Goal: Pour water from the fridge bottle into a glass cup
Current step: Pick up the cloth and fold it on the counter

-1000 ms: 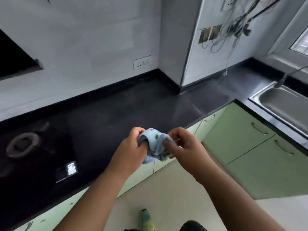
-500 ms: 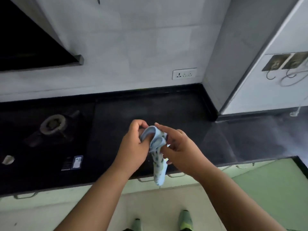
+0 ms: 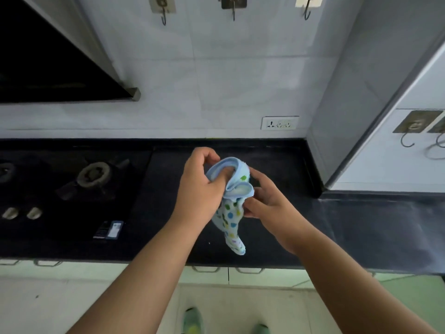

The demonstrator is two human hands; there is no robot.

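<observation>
Bottle and cup are not in view; both hands, left hand (image 3: 201, 186) and right hand (image 3: 266, 201), pinch a soft, light cloth (image 3: 232, 206) above the counter (image 3: 277, 165) middle.

light-blue polka-dot cloth (image 3: 230, 216), black countertop (image 3: 277, 169)

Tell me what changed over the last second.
The view swung left, from the sink corner to the stove and wall hooks. The cloth, bunched a second ago, now hangs lower from both hands. The left hand and right hand still grip it over the counter.
</observation>
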